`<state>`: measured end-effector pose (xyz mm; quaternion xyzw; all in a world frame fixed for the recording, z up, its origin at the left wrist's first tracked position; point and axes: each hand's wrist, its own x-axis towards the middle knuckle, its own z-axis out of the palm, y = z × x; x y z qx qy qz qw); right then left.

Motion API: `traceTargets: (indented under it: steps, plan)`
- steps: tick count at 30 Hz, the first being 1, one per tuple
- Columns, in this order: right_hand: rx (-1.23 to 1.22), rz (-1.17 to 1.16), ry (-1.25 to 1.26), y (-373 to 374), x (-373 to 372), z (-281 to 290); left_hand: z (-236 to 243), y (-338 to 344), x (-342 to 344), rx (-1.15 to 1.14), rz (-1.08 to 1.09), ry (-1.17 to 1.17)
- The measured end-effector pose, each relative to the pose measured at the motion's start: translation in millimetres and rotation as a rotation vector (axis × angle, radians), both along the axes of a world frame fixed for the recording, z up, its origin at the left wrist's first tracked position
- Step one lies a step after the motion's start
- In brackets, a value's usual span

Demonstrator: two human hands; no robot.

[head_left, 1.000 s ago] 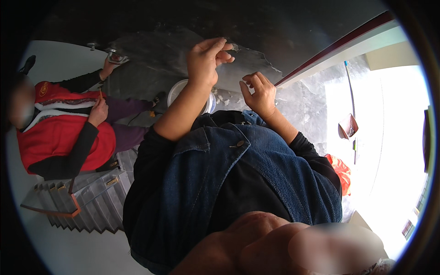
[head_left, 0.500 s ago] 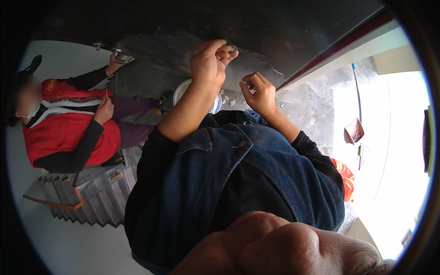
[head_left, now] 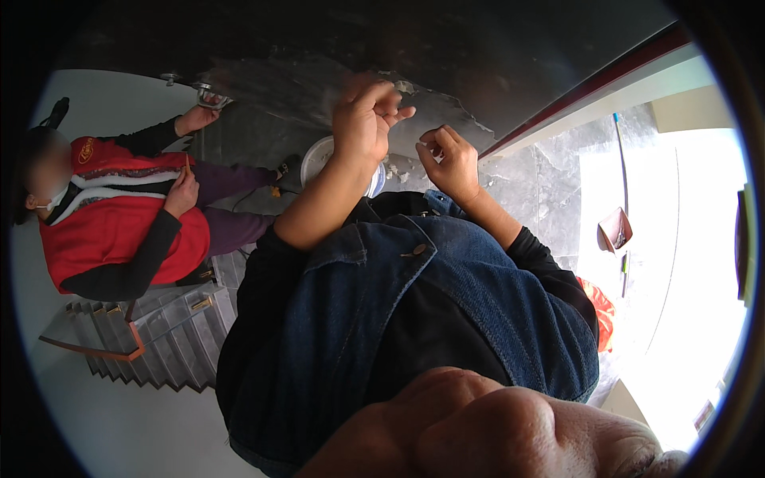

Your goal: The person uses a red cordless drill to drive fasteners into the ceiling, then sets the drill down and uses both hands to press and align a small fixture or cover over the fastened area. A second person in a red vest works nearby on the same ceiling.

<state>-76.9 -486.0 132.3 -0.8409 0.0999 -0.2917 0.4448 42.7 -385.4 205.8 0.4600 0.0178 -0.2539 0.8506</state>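
My left hand (head_left: pixel 362 127) is raised at a dark grey surface, beside a rough patch (head_left: pixel 405 86) with a pale lump. Its palm faces me. One finger points away from the rest, while the others are smeared by motion, so what they hold is not visible. Lower and to the right, my right hand (head_left: pixel 453 166) is closed, its fingers curled toward the thumb. Whatever lies in that pinch is hidden or too small to name.
A white bucket (head_left: pixel 317 158) stands behind my left forearm. At left, a person in a red vest (head_left: pixel 147 239) holds a metal fitting (head_left: pixel 211 97). Stairs (head_left: pixel 171 338) lie below them. To the right are a long-handled dustpan (head_left: pixel 615 231) and an orange bag (head_left: pixel 599 315).
My left hand has shifted slightly, and its fingers have moved away from the pale lump and blurred. The person's raised hand has lowered a little from the fitting. My right hand stays put.
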Motion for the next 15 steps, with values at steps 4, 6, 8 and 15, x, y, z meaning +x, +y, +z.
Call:
traceTargets:
  steps: [4, 6, 8, 15]
  plan:
    - [0.009, 0.013, 0.001, -1, -3, -1, 5, 1, -1, -0.006, -0.013, 0.013]
    - [0.010, 0.015, 0.003, -1, -3, -1, 6, -2, 1, 0.028, -0.001, -0.004]
    - [0.010, 0.021, 0.005, -1, -1, -1, 7, -5, 4, 0.041, 0.011, -0.019]
    - [-0.223, -0.037, -0.243, -10, 5, 20, 7, -3, 2, 0.083, 0.018, -0.002]
